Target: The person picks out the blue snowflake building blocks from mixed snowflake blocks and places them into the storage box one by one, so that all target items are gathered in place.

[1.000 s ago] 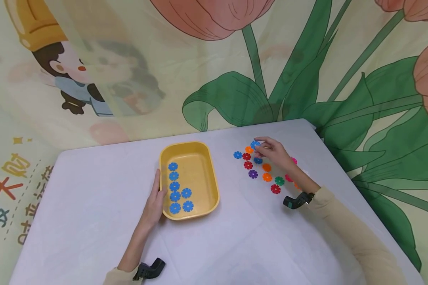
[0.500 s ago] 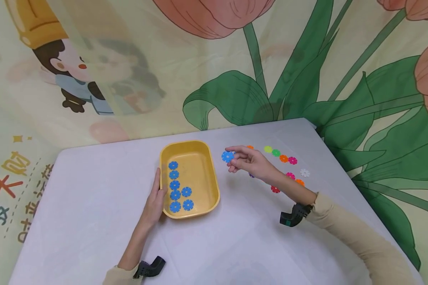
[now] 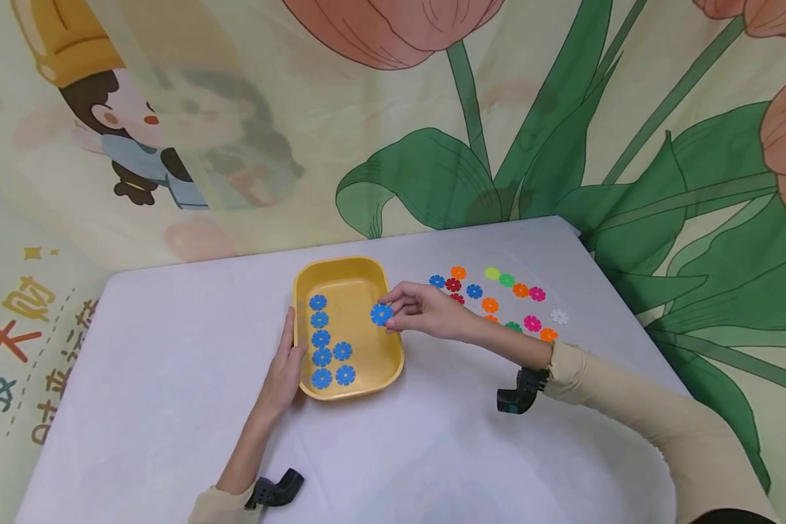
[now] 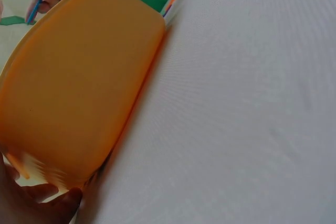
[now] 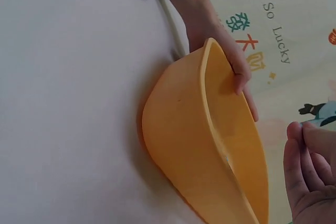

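Note:
A yellow tray (image 3: 360,287) rests on the white tablecloth, with several blue snowflake discs (image 3: 321,338) along its left side and lower part. My left hand (image 3: 284,375) holds the tray's left wall; in the right wrist view its thumb (image 5: 241,81) hooks over the rim. Between thumb and fingertips my right hand (image 3: 429,309) pinches a blue snowflake disc (image 3: 381,314) above the tray's right rim. That disc (image 4: 34,11) shows edge-on in the left wrist view. The right wrist view shows the pinching right hand (image 5: 315,169), but its disc is mostly hidden there.
Loose snowflake discs lie right of the tray, including an orange disc (image 3: 490,305), a pink disc (image 3: 533,323) and a white disc (image 3: 560,317). My right forearm partly covers them. A printed cloth backdrop (image 3: 419,175) stands behind the table.
My right hand has lifted a blue snowflake disc from the loose group and carried it left, to over the tray's right rim. The left hand and tray have stayed in place.

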`<move>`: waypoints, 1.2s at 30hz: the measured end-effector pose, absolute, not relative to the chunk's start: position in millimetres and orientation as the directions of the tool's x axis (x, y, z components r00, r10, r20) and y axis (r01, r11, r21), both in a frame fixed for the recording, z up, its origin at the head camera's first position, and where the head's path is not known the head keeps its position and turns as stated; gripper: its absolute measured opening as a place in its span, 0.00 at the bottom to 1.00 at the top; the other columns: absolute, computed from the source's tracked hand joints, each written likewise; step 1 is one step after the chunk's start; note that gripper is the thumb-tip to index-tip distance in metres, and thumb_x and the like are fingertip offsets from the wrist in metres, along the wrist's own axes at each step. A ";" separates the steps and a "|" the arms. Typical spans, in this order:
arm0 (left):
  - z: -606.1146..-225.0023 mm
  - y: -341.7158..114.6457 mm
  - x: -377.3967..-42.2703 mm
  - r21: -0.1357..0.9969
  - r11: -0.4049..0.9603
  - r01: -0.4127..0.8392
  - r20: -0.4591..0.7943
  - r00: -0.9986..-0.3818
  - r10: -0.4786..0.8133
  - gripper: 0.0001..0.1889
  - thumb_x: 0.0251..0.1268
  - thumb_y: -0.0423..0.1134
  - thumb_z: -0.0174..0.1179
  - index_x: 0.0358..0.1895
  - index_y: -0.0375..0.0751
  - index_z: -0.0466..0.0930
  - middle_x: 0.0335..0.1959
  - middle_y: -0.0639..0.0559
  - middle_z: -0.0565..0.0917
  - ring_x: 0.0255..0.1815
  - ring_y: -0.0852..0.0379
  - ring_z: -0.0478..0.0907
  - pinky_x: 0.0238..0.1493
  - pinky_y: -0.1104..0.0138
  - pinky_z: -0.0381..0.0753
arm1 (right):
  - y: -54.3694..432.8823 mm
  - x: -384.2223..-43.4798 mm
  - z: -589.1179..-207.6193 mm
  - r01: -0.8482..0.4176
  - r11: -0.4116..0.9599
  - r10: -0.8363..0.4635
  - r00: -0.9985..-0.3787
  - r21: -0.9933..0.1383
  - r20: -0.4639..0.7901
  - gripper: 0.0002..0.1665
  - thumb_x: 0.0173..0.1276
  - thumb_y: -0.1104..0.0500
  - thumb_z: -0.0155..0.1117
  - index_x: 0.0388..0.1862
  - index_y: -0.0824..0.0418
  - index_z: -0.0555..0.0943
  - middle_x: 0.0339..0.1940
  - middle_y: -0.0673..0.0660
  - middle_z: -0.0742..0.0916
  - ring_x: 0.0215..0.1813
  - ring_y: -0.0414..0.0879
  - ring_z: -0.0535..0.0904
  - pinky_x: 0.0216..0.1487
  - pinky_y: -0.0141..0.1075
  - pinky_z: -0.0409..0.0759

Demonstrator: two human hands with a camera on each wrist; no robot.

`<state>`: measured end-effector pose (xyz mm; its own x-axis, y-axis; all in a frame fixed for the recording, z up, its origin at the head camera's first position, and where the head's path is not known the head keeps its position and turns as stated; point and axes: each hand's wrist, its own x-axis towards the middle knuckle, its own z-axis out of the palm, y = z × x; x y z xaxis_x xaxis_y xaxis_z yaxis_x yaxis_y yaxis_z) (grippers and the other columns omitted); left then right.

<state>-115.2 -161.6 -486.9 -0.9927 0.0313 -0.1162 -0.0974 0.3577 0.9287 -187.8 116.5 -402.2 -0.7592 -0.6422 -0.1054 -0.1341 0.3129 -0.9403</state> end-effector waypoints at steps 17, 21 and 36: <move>-468.4 -160.7 -112.3 0.934 0.319 -0.159 -0.186 -0.981 0.057 0.34 0.77 0.37 0.34 0.79 0.54 0.31 0.81 0.60 0.35 0.82 0.53 0.32 0.80 0.49 0.36 | 28.5 -213.9 -428.7 -0.464 0.624 -0.725 -0.643 -0.628 -0.246 0.20 0.63 0.62 0.68 0.52 0.69 0.82 0.37 0.58 0.89 0.37 0.41 0.82 0.44 0.25 0.81; -475.7 -162.2 -113.8 0.934 0.330 -0.137 -0.164 -0.985 0.056 0.33 0.77 0.39 0.34 0.79 0.57 0.31 0.81 0.63 0.35 0.82 0.54 0.32 0.80 0.49 0.37 | 21.3 -216.7 -434.6 -0.496 0.637 -0.727 -0.640 -0.590 -0.248 0.19 0.64 0.63 0.67 0.52 0.70 0.82 0.36 0.58 0.90 0.36 0.40 0.83 0.44 0.26 0.81; -489.0 -163.0 -117.5 0.934 0.352 -0.065 -0.089 -0.995 0.054 0.34 0.76 0.40 0.35 0.79 0.56 0.31 0.81 0.61 0.36 0.82 0.53 0.33 0.79 0.47 0.37 | 18.2 -223.3 -440.4 -0.511 0.644 -0.732 -0.629 -0.570 -0.263 0.18 0.64 0.63 0.67 0.52 0.68 0.82 0.35 0.58 0.89 0.32 0.37 0.78 0.36 0.21 0.76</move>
<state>-117.5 -163.0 -489.0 -0.9946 0.0536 -0.0894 -0.0650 0.3516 0.9339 -223.3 18.2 -440.4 -0.6287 -0.7319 -0.2627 -0.5111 0.6435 -0.5697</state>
